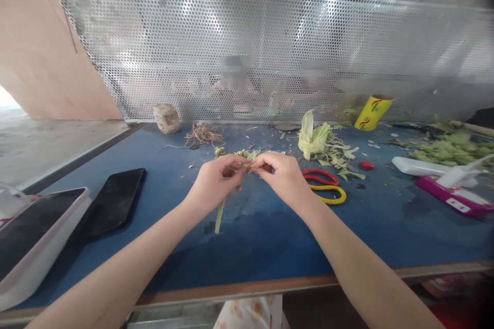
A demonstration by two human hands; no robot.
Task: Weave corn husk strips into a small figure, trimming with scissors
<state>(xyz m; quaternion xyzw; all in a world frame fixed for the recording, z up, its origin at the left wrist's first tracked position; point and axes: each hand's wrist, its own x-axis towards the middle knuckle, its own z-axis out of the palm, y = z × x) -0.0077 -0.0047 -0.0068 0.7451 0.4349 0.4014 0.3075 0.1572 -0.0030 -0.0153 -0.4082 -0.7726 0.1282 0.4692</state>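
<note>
My left hand point(216, 180) and my right hand point(280, 175) meet above the middle of the blue table point(270, 247). Both pinch a small bundle of green plant stems point(245, 157). One pale stem point(219, 216) hangs down from my left hand to the table. My fingertips are pressed together around the top of the bundle. Something thin and reddish shows between my left fingers; I cannot make it out.
Red and yellow handled scissors point(326, 187) lie right of my right hand. Green leaf scraps point(320, 144), rubber bands point(203, 136), a yellow roll point(372, 112), a black phone point(113, 203), a white scale point(34, 236) and a perforated metal screen point(247, 51) surround them. People sit behind the screen.
</note>
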